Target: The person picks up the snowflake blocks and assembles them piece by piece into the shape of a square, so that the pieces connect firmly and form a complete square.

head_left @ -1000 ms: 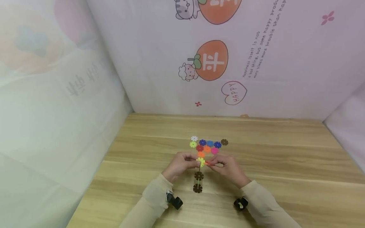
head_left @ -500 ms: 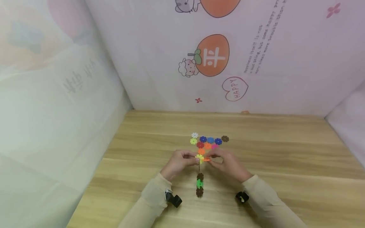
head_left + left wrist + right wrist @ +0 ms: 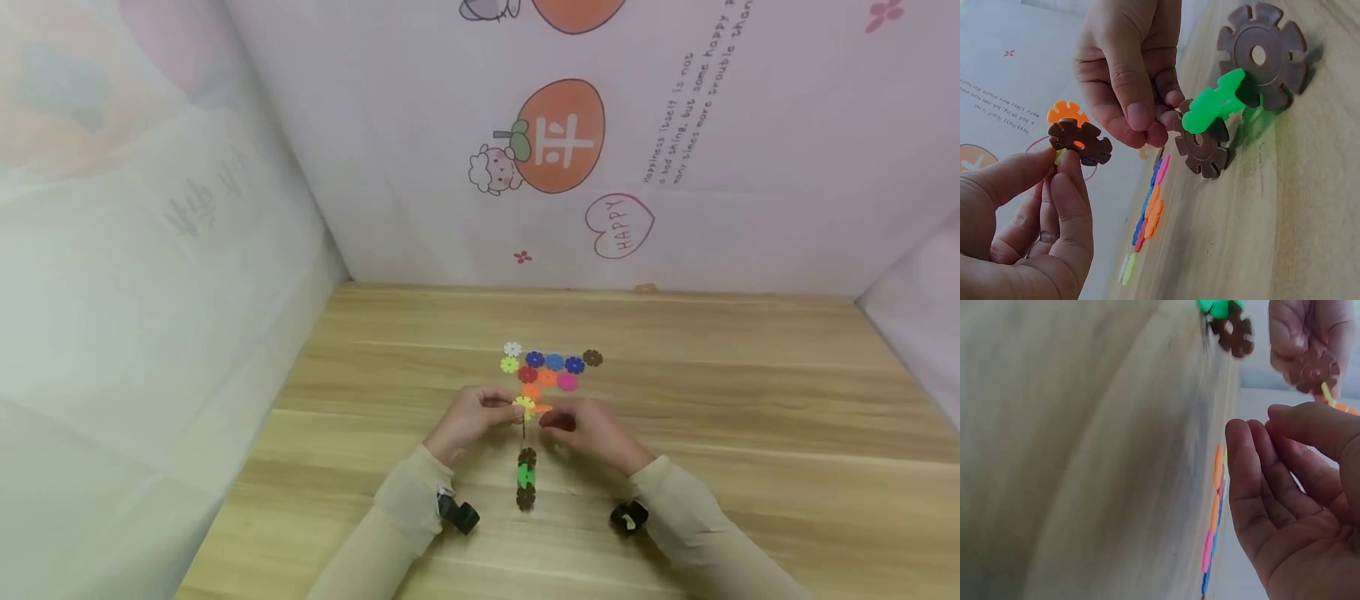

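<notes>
My left hand (image 3: 472, 419) pinches a small joined cluster of notched plastic snowflake discs. In it are a yellow disc (image 3: 525, 406), an orange disc (image 3: 543, 408) sticking out to the right, and a brown disc (image 3: 1088, 145) slotted crosswise. My right hand (image 3: 592, 433) hovers just right of the cluster, its fingers loosely bent and holding nothing. Nearer the person, a second joined piece stands on the table: a green disc (image 3: 526, 476) between a far brown disc (image 3: 527, 457) and a near brown disc (image 3: 526, 498).
Beyond the hands, loose discs lie flat on the wooden table (image 3: 750, 400): white (image 3: 512, 348), red (image 3: 527, 375), pink (image 3: 567, 382), brown (image 3: 592, 357) and several others. A printed cloth wall (image 3: 420, 183) rises behind the table, with another cloth on the left (image 3: 150, 350).
The right hand has let go of the orange disc, which stays joined to the yellow one in the left hand. The green disc, edge-on a second ago, now shows its face.
</notes>
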`<state>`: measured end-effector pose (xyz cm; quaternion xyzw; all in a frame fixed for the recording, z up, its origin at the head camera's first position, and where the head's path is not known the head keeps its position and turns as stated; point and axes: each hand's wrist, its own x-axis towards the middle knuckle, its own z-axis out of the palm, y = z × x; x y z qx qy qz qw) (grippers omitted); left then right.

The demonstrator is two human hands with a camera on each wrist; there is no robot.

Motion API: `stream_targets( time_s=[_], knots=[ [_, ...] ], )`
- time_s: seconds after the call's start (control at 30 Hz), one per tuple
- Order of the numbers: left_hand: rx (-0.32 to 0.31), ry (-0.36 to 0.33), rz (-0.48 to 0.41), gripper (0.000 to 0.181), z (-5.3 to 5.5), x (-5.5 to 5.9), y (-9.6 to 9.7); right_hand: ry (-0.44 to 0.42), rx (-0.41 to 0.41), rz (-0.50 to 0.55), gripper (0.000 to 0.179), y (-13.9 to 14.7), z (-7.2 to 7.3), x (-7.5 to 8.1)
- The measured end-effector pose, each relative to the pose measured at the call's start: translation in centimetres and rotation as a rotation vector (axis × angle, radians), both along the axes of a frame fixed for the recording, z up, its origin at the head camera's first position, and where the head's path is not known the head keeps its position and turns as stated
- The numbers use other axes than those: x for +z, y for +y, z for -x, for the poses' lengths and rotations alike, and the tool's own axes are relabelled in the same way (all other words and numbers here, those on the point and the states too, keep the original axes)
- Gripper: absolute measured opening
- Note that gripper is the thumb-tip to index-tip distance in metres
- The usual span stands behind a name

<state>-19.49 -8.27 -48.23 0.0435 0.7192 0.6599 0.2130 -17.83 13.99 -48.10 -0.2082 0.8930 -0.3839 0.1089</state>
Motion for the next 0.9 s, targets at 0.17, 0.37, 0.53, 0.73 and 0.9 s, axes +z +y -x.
stream_targets(
  time_s=[0.17, 0.37, 0.53, 0.73, 0.9],
  knots=[
    [0.008, -0.02, -0.004, 0.023, 0.3, -0.5, 0.2, -0.093, 0.049, 0.084, 0.009, -0.2, -0.3, -0.2],
    [0.016, -0.019, 0.0, 0.024, 0.5, -0.9, 0.4, -0.165, 0.037, 0.086, 0.013, -0.7, -0.7, -0.7],
    [0.022, -0.025, 0.029, 0.024, 0.4, -1.2, 0.5, -0.245, 0.025, 0.113, 0.013, -1.2, -0.9, -1.1],
    [0.023, -0.008, 0.037, 0.026, 0.4, -1.3, 0.7, -0.362, 0.004, 0.232, 0.015, -1.2, -1.0, -1.4],
    [0.021, 0.0, 0.047, 0.028, 0.6, -1.5, 0.7, -0.45, -0.047, 0.319, 0.02, -0.9, -1.0, -1.6]
  ],
)
